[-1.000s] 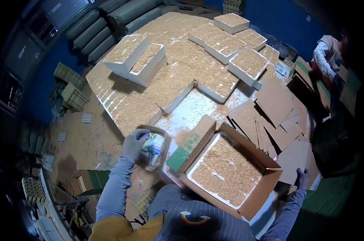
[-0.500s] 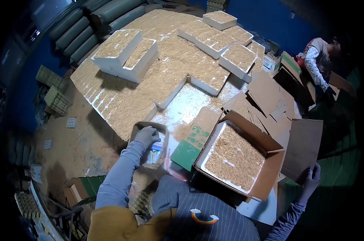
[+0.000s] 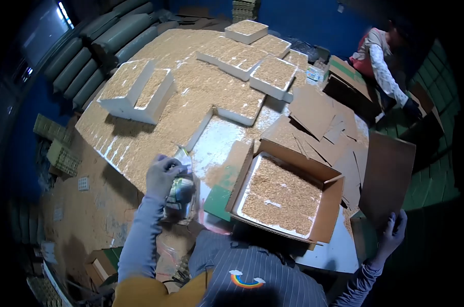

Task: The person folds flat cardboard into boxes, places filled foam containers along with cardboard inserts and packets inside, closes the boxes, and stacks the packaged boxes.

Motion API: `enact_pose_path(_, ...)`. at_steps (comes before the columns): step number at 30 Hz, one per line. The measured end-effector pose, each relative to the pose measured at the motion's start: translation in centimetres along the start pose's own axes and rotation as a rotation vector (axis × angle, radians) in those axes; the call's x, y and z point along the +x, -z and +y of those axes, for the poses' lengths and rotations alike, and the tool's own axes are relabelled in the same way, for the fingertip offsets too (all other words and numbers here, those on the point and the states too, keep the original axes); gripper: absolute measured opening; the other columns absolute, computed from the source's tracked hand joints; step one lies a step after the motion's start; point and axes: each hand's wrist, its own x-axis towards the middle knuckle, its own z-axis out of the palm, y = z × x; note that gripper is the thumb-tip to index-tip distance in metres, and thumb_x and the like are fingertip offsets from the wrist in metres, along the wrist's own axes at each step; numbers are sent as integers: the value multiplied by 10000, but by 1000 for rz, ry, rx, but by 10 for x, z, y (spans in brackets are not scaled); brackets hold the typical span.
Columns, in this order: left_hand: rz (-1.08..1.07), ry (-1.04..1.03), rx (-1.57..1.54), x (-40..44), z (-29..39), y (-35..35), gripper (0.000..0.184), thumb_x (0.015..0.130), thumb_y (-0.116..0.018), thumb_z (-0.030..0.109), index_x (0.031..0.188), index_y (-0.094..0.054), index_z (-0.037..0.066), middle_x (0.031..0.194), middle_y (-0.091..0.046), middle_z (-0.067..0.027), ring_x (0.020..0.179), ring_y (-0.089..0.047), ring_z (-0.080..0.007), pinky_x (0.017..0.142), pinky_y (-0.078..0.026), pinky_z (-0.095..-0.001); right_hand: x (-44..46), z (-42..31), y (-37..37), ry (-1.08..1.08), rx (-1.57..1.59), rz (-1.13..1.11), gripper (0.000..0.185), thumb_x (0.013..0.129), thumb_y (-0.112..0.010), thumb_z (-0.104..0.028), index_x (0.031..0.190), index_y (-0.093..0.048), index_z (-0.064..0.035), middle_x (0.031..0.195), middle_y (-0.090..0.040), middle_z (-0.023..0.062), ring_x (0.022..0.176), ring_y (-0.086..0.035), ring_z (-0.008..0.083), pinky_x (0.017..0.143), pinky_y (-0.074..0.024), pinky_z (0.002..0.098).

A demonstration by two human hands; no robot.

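Observation:
My left hand [image 3: 163, 176] is closed over a small open box [image 3: 195, 204] at the table's near edge. Its curled fingers pinch a small printed packet [image 3: 181, 188], partly hidden and blurred. To the right, my right hand [image 3: 393, 230] grips the lower edge of a flat brown cardboard sheet [image 3: 388, 176], held upright. Between my hands stands an open cardboard carton [image 3: 333, 204], slightly tilted. Inside it sits a white foam tray [image 3: 246, 193] filled to the top with tan wood shavings or husks [image 3: 283, 194].
More husk-filled foam trays [image 3: 273, 74] cover the table, some stacked at the left [image 3: 150, 110]. Loose cardboard sheets [image 3: 314, 110] lie behind the carton, and green-printed cardboard [image 3: 219, 202] beside it. A co-worker [image 3: 383, 64] handles boxes at the far right. Filled sacks [image 3: 81, 66] are piled back left.
My left hand has lifted and drawn back from the small box with a packet in its fingers. My right hand still holds the cardboard sheet. The camera view has shifted to the right.

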Motion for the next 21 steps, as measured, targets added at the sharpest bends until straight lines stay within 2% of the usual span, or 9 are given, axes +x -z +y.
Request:
enact_pose_path(2, 19, -215, -117, -19, 85, 7, 128, 734, -760, 133, 829, -712, 63, 843, -605, -104, 803, -597, -259, 712, -485, -338, -8, -41, -13, 131, 70, 59, 253, 897, -529, -21, 1145, -567, 7, 1053, -605, 87, 968, -570, 156, 848, -444, 277)
enact_pose_path(3, -129, -406, -66, -27, 109, -8, 148, 741, -760, 144, 859, -710, 70, 857, -608, -106, 818, -599, -261, 723, -488, -344, -12, -70, -23, 256, 161, 15, 289, 842, -507, 52, 1115, -582, -5, 1022, -594, 84, 945, -572, 182, 831, -459, 286)
enact_pose_path(4, -268, -602, -12, -35, 128, -21, 169, 748, -760, 156, 889, -709, 78, 871, -611, -107, 832, -601, -263, 733, -491, -349, -11, -89, -34, 462, 145, -74, 374, 741, -561, 73, 1103, -589, -22, 985, -596, 109, 863, -590, 245, 766, -481, 341)
enact_pose_path(6, -293, -748, 11, -46, 158, -35, 242, 760, -759, 181, 977, -694, 97, 899, -615, -104, 864, -610, -268, 763, -499, -357, -8, -121, -54, 914, -88, -139, 357, 709, -620, 5, 1055, -604, -78, 893, -561, 79, 806, -569, 255, 725, -477, 392)
enact_pose_path(10, -161, -434, -47, -25, 183, -2, 172, 831, -699, 141, 976, -669, 52, 948, -610, -118, 893, -622, -262, 799, -512, -363, -27, -135, -73, 1267, -251, -805, 224, 745, -571, -146, 967, -554, -126, 834, -525, 24, 767, -567, 177, 632, -478, 301)
enact_pose_path(12, -381, -713, 86, -28, 193, -18, 221, 841, -684, 222, 974, -660, 48, 944, -600, -112, 884, -616, -256, 780, -503, -390, -34, -134, -90, 1200, -177, -1076, 161, 775, -566, -150, 933, -544, -131, 831, -552, 39, 828, -601, 189, 645, -497, 318)
enact_pose_path(14, -485, -974, 528, -38, 197, -51, 242, 831, -672, 308, 931, -673, 88, 958, -604, -106, 877, -611, -256, 769, -489, -402, -44, -127, -113, 1164, -139, -1159, 145, 810, -562, -169, 950, -557, -131, 851, -572, 54, 867, -609, 210, 682, -502, 343)
enact_pose_path(19, -929, -749, 999, -15, 171, -145, 262, 757, -720, 319, 928, -708, 121, 938, -669, -107, 968, -625, -288, 818, -493, -410, -32, -114, -149, 890, 46, -1543, 248, 912, -544, -311, 1075, -595, -130, 1018, -625, 106, 984, -598, 299, 855, -468, 421)
enact_pose_path(21, -1046, -672, 1037, -9, 169, -149, 277, 750, -728, 314, 943, -711, 116, 938, -678, -107, 987, -627, -292, 835, -496, -411, -28, -120, -134, 795, 70, -1454, 278, 902, -557, -321, 1103, -594, -132, 1036, -628, 100, 1000, -596, 294, 863, -467, 415)
